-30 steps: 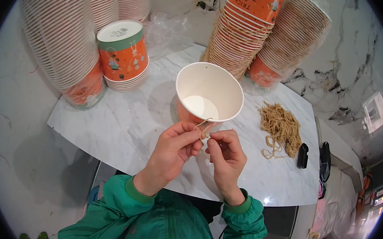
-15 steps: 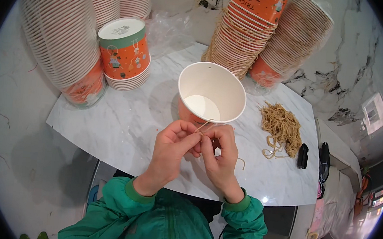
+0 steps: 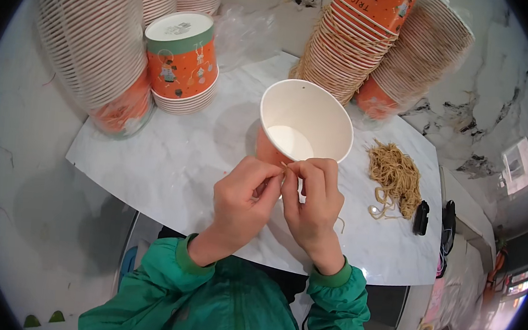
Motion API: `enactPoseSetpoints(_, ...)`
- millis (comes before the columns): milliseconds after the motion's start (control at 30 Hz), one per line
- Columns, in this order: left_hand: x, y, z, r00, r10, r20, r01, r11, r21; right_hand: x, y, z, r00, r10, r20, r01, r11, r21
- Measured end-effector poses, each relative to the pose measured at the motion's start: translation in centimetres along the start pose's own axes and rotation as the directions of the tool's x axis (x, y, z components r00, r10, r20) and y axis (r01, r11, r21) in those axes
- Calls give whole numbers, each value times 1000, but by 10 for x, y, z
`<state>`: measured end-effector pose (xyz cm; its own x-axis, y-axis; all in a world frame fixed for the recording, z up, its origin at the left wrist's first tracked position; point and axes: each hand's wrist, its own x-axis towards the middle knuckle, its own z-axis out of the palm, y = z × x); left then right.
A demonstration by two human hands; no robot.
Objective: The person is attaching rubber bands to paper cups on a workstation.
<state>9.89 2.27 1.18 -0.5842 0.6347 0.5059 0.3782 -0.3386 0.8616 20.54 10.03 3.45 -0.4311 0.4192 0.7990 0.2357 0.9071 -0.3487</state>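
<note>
A white-lined orange paper bucket (image 3: pixel 332 124) stands upright on the marble-patterned table, with a small hole below its far rim. Just in front of its near rim, my left hand (image 3: pixel 243 194) and my right hand (image 3: pixel 314 197) meet fingertip to fingertip. Both are closed in a pinch on a thin tan string (image 3: pixel 284 165), whose short tip pokes up between them. Another bit of string lies on the table beside my right hand. The fingers hide most of the held string and part of the bucket's near side.
A loose heap of tan string (image 3: pixel 393 178) lies to the right, beside a small black object (image 3: pixel 421 218). Stacked upside-down orange buckets (image 3: pixel 182 65) and tall plastic-wrapped stacks (image 3: pixel 90 46) stand at the left. At the back right, a bucket stack (image 3: pixel 348 44) has strings hanging on it.
My fingertips have drawn closer together at the bucket's rim, and less of the string shows above them. The whole scene has shifted slightly right in the view.
</note>
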Motion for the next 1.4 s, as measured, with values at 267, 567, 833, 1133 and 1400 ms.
enactPoseSetpoints(267,2,-5,-2,915,403,-13,-363,836,411,8,-4,-9,989,-55,137,69,993,-99)
enactPoseSetpoints(567,8,-6,-7,826,560,71,-523,713,467,8,1,-20,973,-53,225,73,994,-81)
enactPoseSetpoints(833,18,5,-15,958,195,212,-220,970,100,8,10,-24,967,-86,239,95,995,-28)
enactPoseSetpoints(1133,15,-1,-21,787,-389,479,572,750,-331,-3,9,-18,988,-1,153,-19,992,125)
enactPoseSetpoints(1400,7,0,-14,765,-458,453,635,653,-412,-20,-4,-19,983,176,57,-185,937,297)
